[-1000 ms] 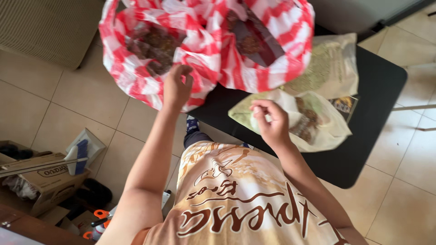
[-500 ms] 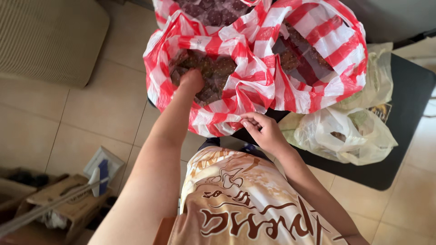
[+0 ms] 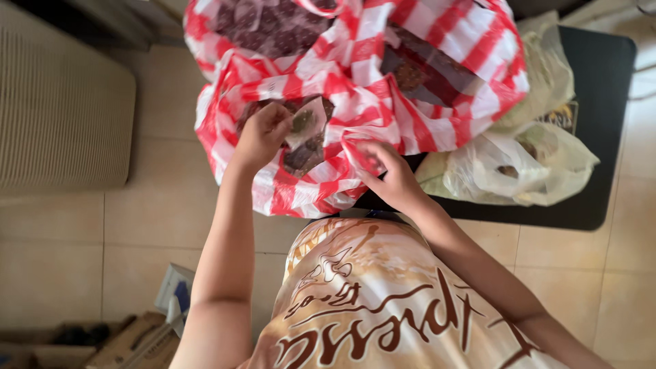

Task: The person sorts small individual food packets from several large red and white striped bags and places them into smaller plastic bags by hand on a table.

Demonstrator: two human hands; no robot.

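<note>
Pinched in the left hand (image 3: pixel 262 134) is a small clear packet (image 3: pixel 305 123), lifted at the mouth of the red-and-white striped bag (image 3: pixel 437 61). Bag edge is gripped by the right hand (image 3: pixel 391 179), fingers closed on the thin plastic. Bag sits on a black table (image 3: pixel 601 82), partly over the edge, w/ pale bags (image 3: pixel 519 164) beside. Packet is judged light, crinkly, slippery; best held by its rim. Bag looks soft, floppy, prob. heavy w/ contents.
</note>
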